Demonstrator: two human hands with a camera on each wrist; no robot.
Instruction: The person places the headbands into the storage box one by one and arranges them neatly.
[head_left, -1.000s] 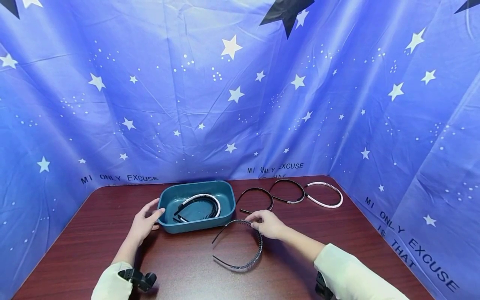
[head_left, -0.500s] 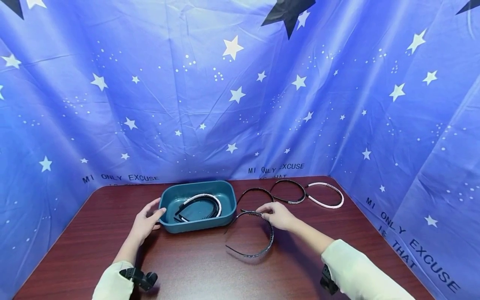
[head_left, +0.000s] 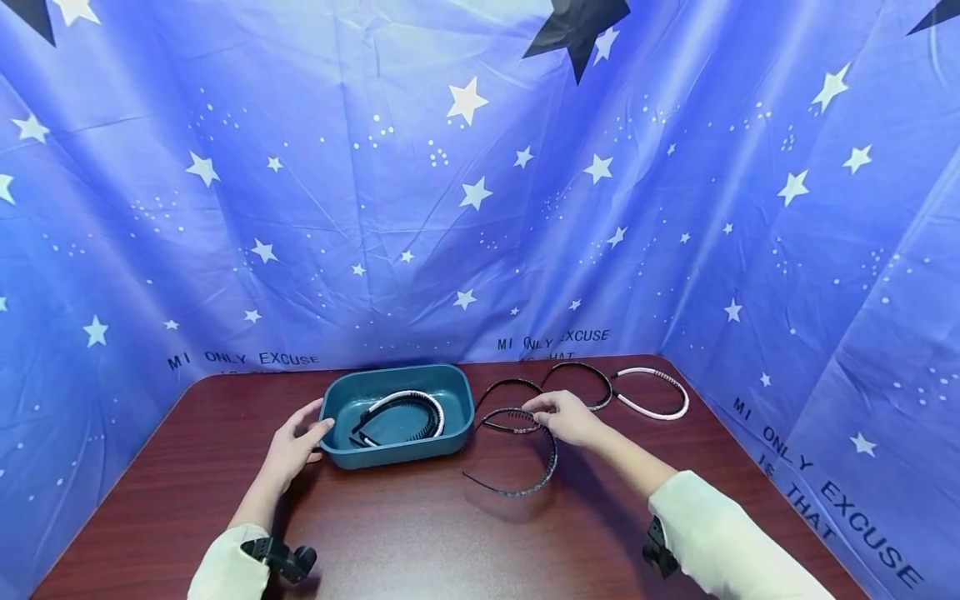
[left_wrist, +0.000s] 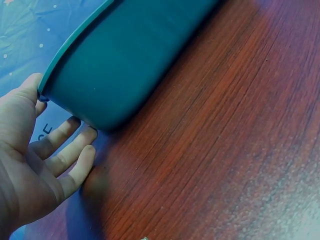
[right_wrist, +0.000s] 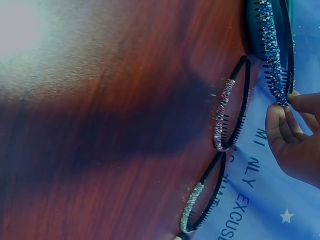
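Note:
My left hand [head_left: 291, 442] holds the left end of a teal plastic bin [head_left: 390, 454], thumb on the rim and fingers by the outer wall [left_wrist: 120, 70]. Inside the bin lie a white headband [head_left: 439, 421] and a dark headband [head_left: 386, 402], partly overlapping. My right hand [head_left: 567, 418] pinches a black toothed headband [head_left: 525, 492] at the top of its curve, raised above the table. Blue and silver glitter [right_wrist: 272, 55] covers its outer side in the right wrist view. Just behind it, a black headband with reddish glitter [right_wrist: 221, 117] lies on the table.
Farther right along the back lie another black headband with silvery glitter [head_left: 603, 379] and a pale pink headband [head_left: 684, 402]. The dark red wooden table [head_left: 390, 533] meets a blue star-printed cloth [head_left: 420, 208] at its back and sides.
My right hand has carried the held headband to the right and farther back, towards the headbands lying there. The left hand stays on the bin.

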